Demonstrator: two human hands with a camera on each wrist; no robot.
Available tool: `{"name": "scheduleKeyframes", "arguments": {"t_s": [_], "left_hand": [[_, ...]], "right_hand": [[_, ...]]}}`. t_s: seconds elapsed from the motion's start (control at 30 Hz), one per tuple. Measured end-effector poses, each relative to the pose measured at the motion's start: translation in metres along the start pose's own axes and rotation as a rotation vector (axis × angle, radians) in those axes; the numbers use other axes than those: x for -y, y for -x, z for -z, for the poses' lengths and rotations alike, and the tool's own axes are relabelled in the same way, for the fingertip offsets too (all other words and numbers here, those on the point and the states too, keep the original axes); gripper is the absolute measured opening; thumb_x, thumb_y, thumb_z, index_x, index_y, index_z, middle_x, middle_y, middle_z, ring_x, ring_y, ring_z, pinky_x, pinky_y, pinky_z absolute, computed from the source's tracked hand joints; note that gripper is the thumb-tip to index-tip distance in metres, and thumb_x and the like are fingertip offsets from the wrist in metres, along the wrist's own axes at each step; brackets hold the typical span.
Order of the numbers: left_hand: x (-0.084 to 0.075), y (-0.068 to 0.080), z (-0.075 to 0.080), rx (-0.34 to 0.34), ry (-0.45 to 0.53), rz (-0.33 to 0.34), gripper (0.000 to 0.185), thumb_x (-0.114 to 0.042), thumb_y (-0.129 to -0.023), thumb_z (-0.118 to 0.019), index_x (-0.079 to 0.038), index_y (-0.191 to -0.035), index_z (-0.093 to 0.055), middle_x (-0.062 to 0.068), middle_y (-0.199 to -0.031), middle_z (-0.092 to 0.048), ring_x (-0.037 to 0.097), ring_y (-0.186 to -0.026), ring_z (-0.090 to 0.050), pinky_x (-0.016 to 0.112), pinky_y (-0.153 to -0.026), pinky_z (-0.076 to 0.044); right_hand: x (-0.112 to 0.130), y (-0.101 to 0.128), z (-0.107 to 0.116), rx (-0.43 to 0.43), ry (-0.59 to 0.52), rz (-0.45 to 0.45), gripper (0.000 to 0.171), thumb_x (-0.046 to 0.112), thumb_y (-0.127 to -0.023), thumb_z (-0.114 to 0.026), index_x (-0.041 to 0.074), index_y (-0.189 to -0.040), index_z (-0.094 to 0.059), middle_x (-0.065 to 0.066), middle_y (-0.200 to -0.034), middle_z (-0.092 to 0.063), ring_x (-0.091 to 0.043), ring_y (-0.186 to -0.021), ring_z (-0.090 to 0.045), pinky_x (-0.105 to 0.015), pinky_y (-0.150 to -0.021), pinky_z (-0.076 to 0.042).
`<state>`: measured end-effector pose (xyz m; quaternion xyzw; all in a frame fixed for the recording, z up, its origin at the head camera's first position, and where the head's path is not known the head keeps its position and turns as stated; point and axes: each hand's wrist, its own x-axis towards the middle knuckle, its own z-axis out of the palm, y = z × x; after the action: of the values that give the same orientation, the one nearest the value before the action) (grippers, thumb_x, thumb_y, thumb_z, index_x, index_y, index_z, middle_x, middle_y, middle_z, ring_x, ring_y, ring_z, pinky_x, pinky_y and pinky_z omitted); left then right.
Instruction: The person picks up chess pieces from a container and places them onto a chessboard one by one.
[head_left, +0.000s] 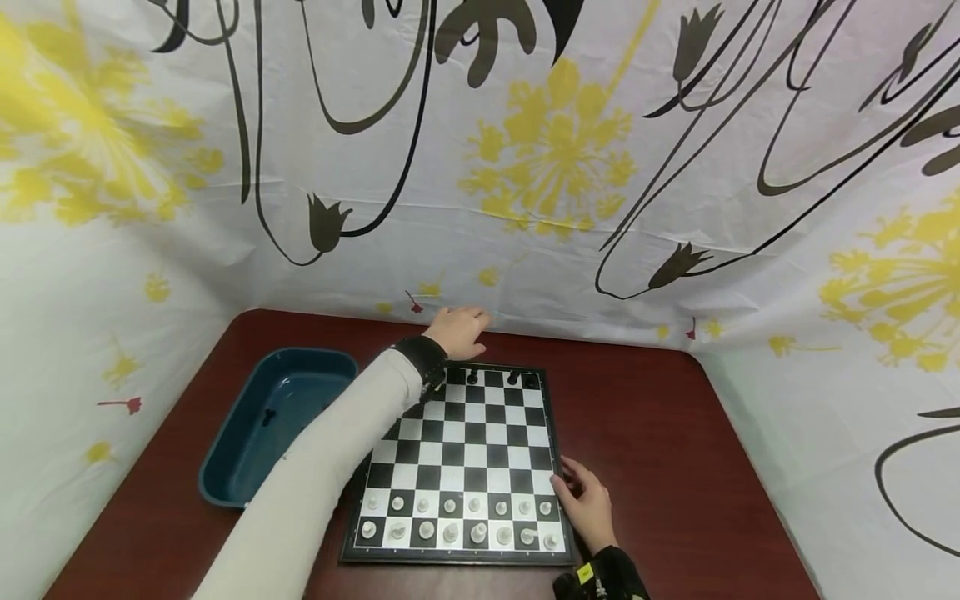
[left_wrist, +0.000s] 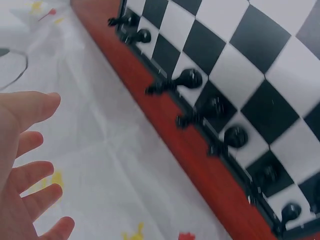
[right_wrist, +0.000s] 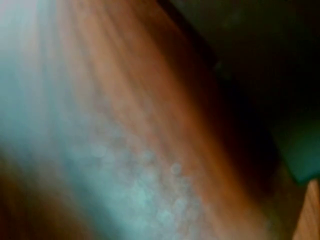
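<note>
A black-and-white chessboard (head_left: 475, 433) lies on the dark red table. Two rows of white chess pieces (head_left: 477, 533) stand along its near side. Past its far edge my left hand (head_left: 456, 332) hangs in the air, and the left wrist view shows its fingers (left_wrist: 37, 172) spread, holding nothing. Black chess pieces (left_wrist: 190, 79) stand along the far row; in the head view, my left forearm and wrist hide part of that row. My right hand (head_left: 588, 504) rests at the board's right edge, thumb over the frame. The right wrist view is blurred.
A blue tray (head_left: 300, 400) stands left of the board, with a small black piece (head_left: 267, 417) in it; my left sleeve (head_left: 322, 467) crosses in front of its right side. Patterned white cloth (head_left: 420, 275) hangs behind the table (head_left: 637, 417) and at both sides.
</note>
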<state>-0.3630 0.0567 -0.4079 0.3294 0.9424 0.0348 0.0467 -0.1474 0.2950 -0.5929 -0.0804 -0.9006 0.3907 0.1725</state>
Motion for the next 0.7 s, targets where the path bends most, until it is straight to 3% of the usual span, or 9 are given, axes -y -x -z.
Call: {"name": "scheduleKeyframes", "arguments": {"t_s": [0.2, 0.37, 0.7], "left_hand": [[0.033, 0.027, 0.019, -0.026, 0.054, -0.006, 0.061, -0.038, -0.087, -0.056, -0.016, -0.140, -0.034, 0.008, -0.144, -0.031, 0.028, -0.131, -0.032, 0.052, -0.102, -0.027], [0.070, 0.059, 0.029, -0.025, 0.126, 0.025, 0.068, -0.038, -0.085, -0.060, -0.017, -0.143, -0.028, 0.009, -0.146, -0.029, 0.031, -0.131, -0.030, 0.054, -0.102, -0.024], [0.123, 0.116, 0.033, -0.064, 0.182, 0.113, 0.067, -0.032, -0.086, -0.060, -0.011, -0.141, -0.030, 0.015, -0.143, -0.031, 0.034, -0.126, -0.036, 0.056, -0.096, -0.032]], "right_hand": [[0.003, 0.001, 0.000, 0.013, 0.001, -0.006, 0.035, 0.022, -0.079, -0.071, 0.012, -0.111, -0.064, 0.001, -0.090, -0.067, -0.005, -0.067, -0.051, -0.024, -0.061, -0.043], [0.003, 0.000, -0.001, 0.005, -0.003, 0.019, 0.034, 0.023, -0.079, -0.070, 0.011, -0.111, -0.064, 0.001, -0.089, -0.067, -0.004, -0.067, -0.051, -0.023, -0.060, -0.043], [0.006, 0.000, -0.001, 0.006, 0.007, -0.019, 0.035, 0.022, -0.079, -0.070, 0.009, -0.111, -0.064, -0.002, -0.090, -0.068, -0.003, -0.064, -0.051, -0.022, -0.059, -0.042]]}}
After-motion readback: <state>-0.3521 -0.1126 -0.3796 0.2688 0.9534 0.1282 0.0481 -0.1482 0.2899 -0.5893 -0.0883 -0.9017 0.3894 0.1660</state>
